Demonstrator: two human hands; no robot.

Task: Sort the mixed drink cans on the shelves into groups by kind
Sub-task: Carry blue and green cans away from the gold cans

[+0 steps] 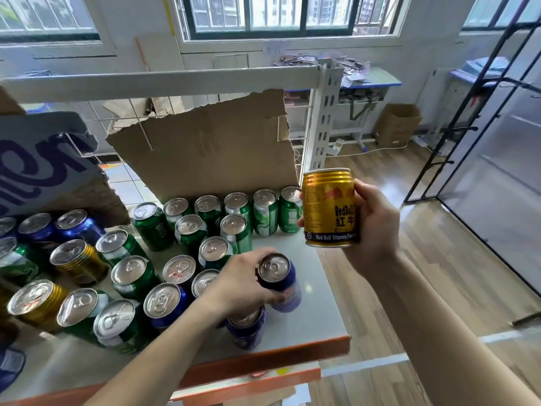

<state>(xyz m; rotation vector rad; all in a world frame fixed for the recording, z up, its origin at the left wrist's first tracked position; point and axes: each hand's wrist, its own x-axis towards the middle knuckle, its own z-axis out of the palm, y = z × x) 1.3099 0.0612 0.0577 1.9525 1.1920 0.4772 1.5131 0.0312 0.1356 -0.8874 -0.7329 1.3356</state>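
Observation:
My right hand (373,227) grips a gold Red Bull can (329,208) upright in the air, past the shelf's right edge. On the grey shelf (316,306), my left hand (243,284) grips a blue can (279,281) near the front right, tilted a little. Another blue can (246,331) stands just in front of it, partly under my wrist. Several green cans (237,213) are lined along the back. Green, blue and gold cans (79,260) stand mixed on the left.
A torn cardboard sheet (210,148) leans behind the green cans. A white perforated shelf post (325,112) rises at the back right. The shelf's front edge is orange (272,357). Beyond are wooden floor, a cardboard box (398,124) and a black rack (468,112).

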